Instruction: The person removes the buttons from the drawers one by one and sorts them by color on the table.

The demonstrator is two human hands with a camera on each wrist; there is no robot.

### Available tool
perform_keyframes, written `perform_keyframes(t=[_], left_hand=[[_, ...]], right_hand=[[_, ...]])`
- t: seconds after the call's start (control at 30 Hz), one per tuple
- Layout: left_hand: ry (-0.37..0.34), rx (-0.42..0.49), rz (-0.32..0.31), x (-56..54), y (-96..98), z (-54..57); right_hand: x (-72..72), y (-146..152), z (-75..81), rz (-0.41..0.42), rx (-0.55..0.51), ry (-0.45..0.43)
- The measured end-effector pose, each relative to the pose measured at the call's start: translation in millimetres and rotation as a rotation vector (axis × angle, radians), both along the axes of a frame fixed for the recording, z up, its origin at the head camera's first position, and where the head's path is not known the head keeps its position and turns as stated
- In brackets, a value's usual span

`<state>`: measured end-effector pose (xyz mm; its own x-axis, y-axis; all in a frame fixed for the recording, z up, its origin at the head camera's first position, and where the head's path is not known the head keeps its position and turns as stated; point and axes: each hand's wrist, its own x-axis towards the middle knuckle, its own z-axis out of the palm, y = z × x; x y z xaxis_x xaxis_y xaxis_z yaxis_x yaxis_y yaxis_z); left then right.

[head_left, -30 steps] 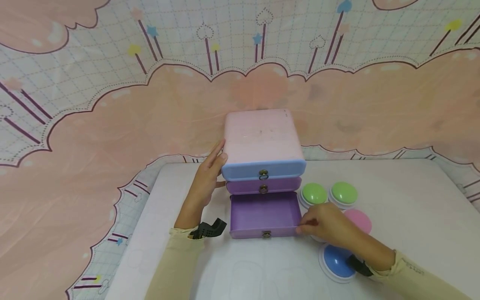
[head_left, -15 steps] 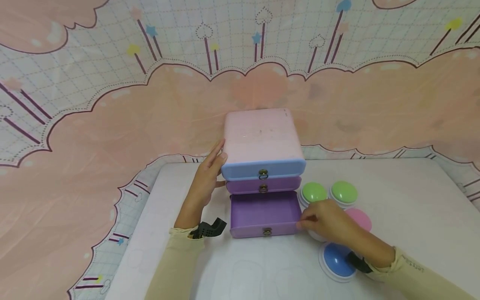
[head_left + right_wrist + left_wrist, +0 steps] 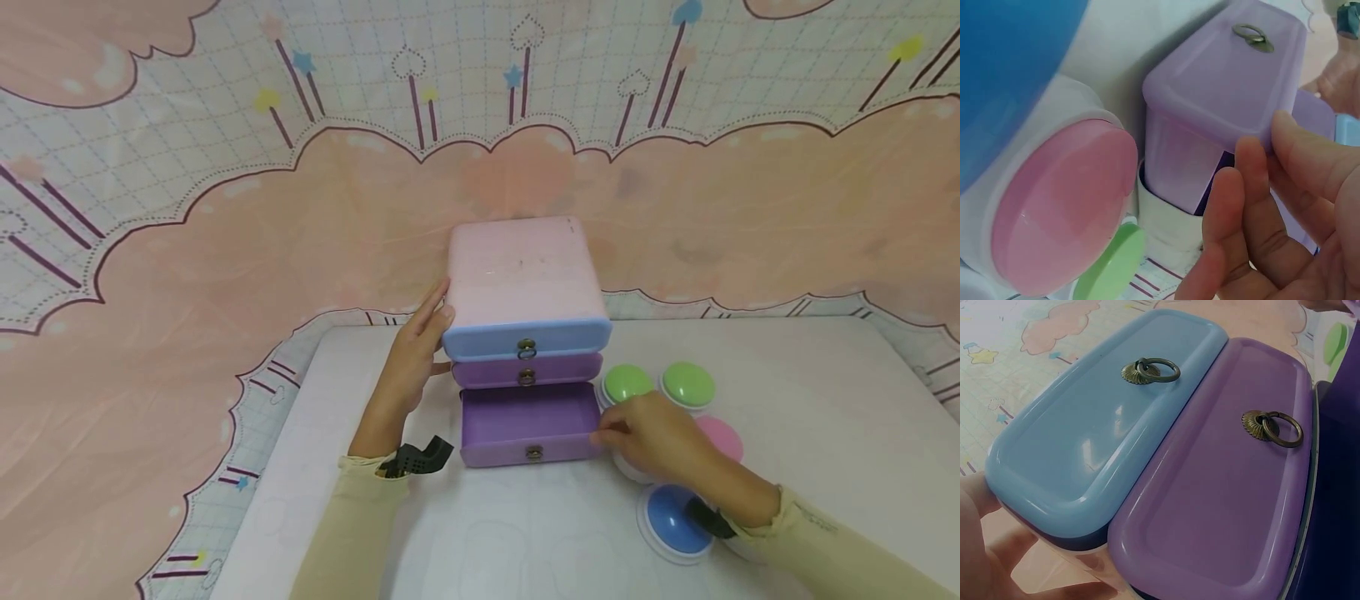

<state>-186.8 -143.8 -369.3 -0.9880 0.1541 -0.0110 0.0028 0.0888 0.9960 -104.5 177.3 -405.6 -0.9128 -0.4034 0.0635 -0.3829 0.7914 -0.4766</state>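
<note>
A small chest of drawers with a pink top [image 3: 522, 271] stands at the back of the table. Its blue top drawer [image 3: 487, 341] and purple middle drawer [image 3: 487, 374] are closed; both carry brass ring pulls. The purple bottom drawer [image 3: 498, 454] sticks out toward me, with nothing seen inside. My left hand [image 3: 408, 358] lies against the chest's left side, fingers extended and spread. At the bottom drawer's front right corner, my right hand [image 3: 660, 433] pinches the edge between thumb and fingers. The right wrist view shows the thumb [image 3: 1304, 147] on the drawer's front edge.
Right of the chest stand round dome-topped pieces on white bases: two green domes [image 3: 628, 383], a pink dome [image 3: 722, 440] and a blue dome [image 3: 677, 521]. My right forearm passes over them. A patterned cloth [image 3: 675, 225] hangs behind the white table [image 3: 825, 400].
The bottom drawer has slid a little way back into the chest, my right hand moving along with it. My left hand stays in place on the chest's side.
</note>
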Motion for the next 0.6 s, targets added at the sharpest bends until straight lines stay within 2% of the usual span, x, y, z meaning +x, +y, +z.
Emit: perform_keyframes(t=[0.2,0.6], left_hand=[[0.001,0.014,-0.012,-0.3,-0.6,-1.2],[-0.009,0.029,-0.013,-0.6,-1.4,-1.8]], right_hand=[[-8.0,-3,3.0,-0.008,-0.006,-0.019],[-26.0,-7,2.2,0.02,0.013,0.068]])
